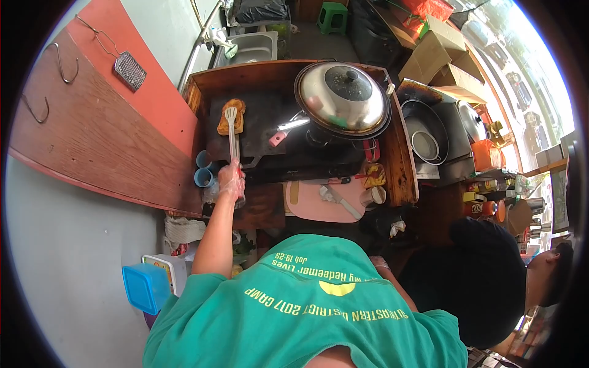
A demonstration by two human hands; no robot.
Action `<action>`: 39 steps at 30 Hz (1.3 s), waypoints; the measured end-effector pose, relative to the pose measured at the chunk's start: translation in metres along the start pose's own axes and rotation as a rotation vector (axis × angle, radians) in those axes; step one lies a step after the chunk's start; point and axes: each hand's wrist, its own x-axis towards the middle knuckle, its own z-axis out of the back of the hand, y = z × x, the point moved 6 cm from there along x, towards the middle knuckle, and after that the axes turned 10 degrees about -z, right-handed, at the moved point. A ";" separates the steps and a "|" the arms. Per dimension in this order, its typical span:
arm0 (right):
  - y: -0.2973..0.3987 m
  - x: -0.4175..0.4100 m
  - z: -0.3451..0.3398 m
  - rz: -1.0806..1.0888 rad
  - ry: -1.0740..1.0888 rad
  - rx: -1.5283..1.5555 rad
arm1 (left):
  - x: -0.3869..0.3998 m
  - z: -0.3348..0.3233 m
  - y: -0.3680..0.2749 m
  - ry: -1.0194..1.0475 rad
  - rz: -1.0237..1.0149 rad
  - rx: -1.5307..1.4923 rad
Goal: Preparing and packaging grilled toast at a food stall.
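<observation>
My left hand [231, 180], in a clear plastic glove, grips metal tongs [233, 146] by their red handle. The slotted tip of the tongs lies over a browned slice of toast [238, 120] on the dark flat griddle [267, 110]. Whether the lower jaw is under the bread cannot be seen. My right hand [379, 262], gloved too, hangs low by my right side. My shirt hides most of it, so its fingers cannot be made out.
A lidded wok [354, 101] stands right of the griddle. In front lies a pink cutting board [317, 202] with a knife [346, 206]. Blue cups [203, 177] stand by the left wall. Another person [464, 285] in black is close on my right.
</observation>
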 end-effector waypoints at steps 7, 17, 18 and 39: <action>-0.038 0.021 -0.046 -0.173 0.002 0.294 | -0.035 0.014 0.023 0.034 0.044 0.045; -0.036 0.034 -0.038 -0.138 -0.031 0.214 | 0.012 0.005 -0.001 0.055 -0.012 0.137; -0.038 0.039 -0.042 -0.146 -0.030 0.220 | 0.017 0.005 -0.006 0.057 0.004 0.119; -0.035 -0.005 -0.024 -0.426 0.111 0.519 | -0.050 0.009 -0.131 -0.301 -0.980 1.597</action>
